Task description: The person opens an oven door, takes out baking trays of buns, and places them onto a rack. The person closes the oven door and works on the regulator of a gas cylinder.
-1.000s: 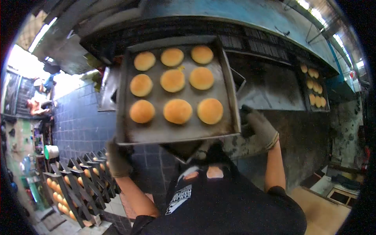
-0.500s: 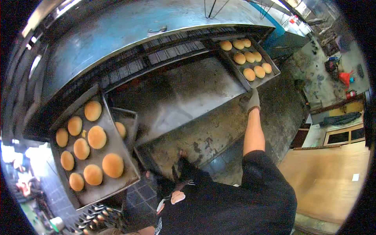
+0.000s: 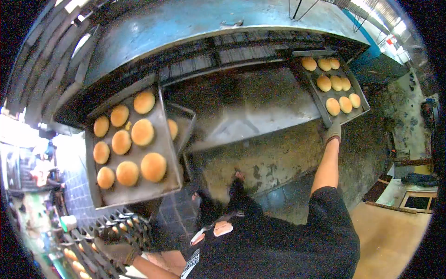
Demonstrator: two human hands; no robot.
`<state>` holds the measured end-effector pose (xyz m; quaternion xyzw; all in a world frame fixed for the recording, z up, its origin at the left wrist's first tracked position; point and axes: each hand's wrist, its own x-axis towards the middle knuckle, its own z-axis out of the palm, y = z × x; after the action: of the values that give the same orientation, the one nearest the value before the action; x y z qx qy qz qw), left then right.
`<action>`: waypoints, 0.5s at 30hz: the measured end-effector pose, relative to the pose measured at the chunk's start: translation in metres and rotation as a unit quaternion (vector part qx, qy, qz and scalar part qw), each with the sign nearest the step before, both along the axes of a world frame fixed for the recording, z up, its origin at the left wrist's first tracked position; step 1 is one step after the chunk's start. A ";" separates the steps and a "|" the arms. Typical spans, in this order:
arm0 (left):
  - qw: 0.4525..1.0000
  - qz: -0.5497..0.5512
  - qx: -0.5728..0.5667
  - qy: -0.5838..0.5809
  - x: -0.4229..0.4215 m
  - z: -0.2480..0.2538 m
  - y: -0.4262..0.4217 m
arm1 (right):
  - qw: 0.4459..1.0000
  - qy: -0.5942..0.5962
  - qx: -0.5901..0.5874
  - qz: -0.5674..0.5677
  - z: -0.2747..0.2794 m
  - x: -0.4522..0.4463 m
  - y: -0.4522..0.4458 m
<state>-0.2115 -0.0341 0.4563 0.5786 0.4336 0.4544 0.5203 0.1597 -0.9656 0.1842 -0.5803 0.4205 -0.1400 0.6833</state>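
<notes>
My right hand (image 3: 333, 130), in a grey work glove, is closed on the near corner of a dark baking tray (image 3: 335, 120) at the right. Rows of golden buns (image 3: 336, 83) lie on that tray. Low at the left, my gloved left hand (image 3: 115, 251) is beside a rack (image 3: 132, 221) with more buns; its fingers are dark and blurred. A larger-looking tray (image 3: 139, 197) of round browned buns (image 3: 142, 132) sits at the left, above this hand. Part of another tray (image 3: 191, 116) with a bun (image 3: 173, 129) shows behind it.
A wide metal surface (image 3: 260, 107) lies between the two trays, below a blue metal oven-like body (image 3: 186, 32). In front runs a stained ledge (image 3: 278, 149). Tiled floor (image 3: 172, 216) shows at the lower left, and a wooden panel (image 3: 385, 237) stands at the lower right.
The view has shifted, so the trays appear farther right. My left hand has come into view beside the rack. My right hand stays at the right tray's corner.
</notes>
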 end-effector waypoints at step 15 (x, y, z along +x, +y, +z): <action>0.960 -0.277 0.001 -0.049 -0.002 0.016 0.015 | 0.996 -0.094 0.000 0.006 0.145 -0.380 0.376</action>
<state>-0.2132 -0.0191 0.4723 0.6534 0.2299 0.3205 0.6461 -0.2206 -0.5897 0.3288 -0.5666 0.3512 -0.1899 0.7208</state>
